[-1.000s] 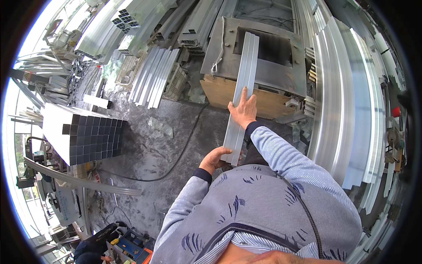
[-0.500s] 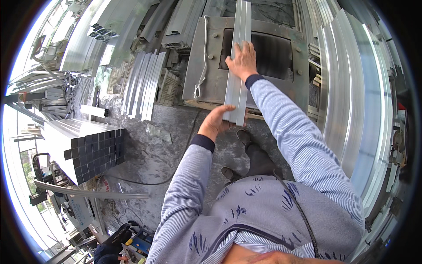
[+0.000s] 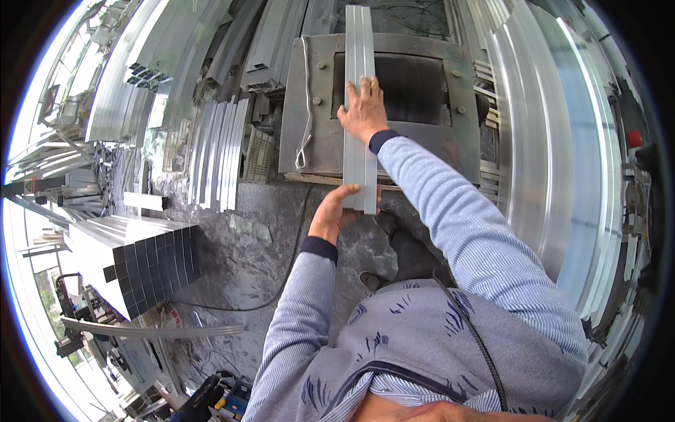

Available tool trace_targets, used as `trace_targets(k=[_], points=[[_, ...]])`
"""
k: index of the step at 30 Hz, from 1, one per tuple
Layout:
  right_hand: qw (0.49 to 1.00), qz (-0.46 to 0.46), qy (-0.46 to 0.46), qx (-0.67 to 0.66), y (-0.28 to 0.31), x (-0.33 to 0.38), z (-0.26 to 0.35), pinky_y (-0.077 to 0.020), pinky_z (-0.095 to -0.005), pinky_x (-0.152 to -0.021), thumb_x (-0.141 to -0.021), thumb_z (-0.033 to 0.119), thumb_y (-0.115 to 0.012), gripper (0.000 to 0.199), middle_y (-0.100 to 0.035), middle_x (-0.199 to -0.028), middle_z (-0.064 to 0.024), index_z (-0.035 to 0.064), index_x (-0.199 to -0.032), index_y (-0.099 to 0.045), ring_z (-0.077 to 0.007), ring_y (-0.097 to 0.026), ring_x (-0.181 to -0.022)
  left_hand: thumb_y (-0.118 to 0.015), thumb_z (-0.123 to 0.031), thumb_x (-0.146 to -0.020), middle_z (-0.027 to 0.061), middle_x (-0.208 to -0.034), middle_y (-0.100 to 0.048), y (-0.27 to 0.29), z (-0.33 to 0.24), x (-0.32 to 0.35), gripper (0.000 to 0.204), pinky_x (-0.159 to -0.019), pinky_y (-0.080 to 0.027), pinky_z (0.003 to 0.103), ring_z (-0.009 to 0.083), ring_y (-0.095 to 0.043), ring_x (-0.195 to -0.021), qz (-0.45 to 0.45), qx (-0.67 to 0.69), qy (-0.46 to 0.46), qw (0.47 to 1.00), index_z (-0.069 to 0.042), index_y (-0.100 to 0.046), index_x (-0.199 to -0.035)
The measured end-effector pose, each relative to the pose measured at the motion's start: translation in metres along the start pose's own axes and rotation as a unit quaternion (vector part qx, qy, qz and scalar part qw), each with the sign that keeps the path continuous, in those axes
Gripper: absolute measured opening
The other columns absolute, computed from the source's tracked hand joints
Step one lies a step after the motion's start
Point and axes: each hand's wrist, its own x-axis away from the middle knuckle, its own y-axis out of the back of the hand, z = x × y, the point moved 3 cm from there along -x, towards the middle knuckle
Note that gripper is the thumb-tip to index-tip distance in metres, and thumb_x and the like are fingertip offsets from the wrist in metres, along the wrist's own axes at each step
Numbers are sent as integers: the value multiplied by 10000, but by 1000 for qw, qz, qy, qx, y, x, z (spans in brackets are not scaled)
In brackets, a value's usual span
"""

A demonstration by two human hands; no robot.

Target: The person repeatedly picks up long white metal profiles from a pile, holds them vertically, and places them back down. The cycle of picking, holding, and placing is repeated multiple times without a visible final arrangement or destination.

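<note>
A long silver metal profile (image 3: pixel 360 151) with lengthwise lines down its face lies across a steel bench (image 3: pixel 415 144) with a dark rectangular opening. Its near end juts past the bench's front edge. My left hand (image 3: pixel 333 214) is closed around that end, the thumb on top and the other fingers mostly hidden underneath. Farther along, my right hand (image 3: pixel 365 112) rests on the profile's upper face, its fingers spread and the thumb by the left edge. A pale cord (image 3: pixel 307 105) lies on the bench to the left.
Long metal profiles (image 3: pixel 534 141) stand along the right side. At the left are a stack of square tubes (image 3: pixel 155 264), more profiles (image 3: pixel 218 155) and a plastic crate (image 3: pixel 259 155). A dark cable (image 3: pixel 281 285) runs over the floor. Tools (image 3: pixel 228 401) lie at the lower left.
The whole view has shifted, so the bench and profile appear farther left and slightly lower. Both hands keep about the same places on the profile.
</note>
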Motion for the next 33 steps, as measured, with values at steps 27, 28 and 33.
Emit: trace_targets(k=[27,28,33], points=[[988,94,-48,-115,80,309,124,-271,-610,-1368,-899,316,-712,865,-305,-1727,-378,-27,-1656,-472,-627,-217,-1638,-690,-289,-1020,196,-1343,-780,64,199,276,571,-1057,-612,462,330,-780,-1179,-57,-68,42,995,87,-669,-1450],[987,92,-43,-121,82,313,127,-278,-619,-1364,-891,317,-706,876,-290,-1734,-382,-30,-1660,-467,-636,-211,-1638,-696,-317,-1021,180,-1328,-791,66,200,285,562,-1053,-612,463,314,-780,-1183,-112,-88,53,988,65,-695,-1434],[952,98,-108,-268,90,308,121,-324,-608,-1348,-844,286,-779,959,-264,-1724,-341,-16,-1680,-419,-609,-198,-1630,-599,-415,-1118,244,-1375,-758,52,188,292,643,-1079,-594,492,388,-761,-1228,-59,-107,21,992,119,-637,-1473]])
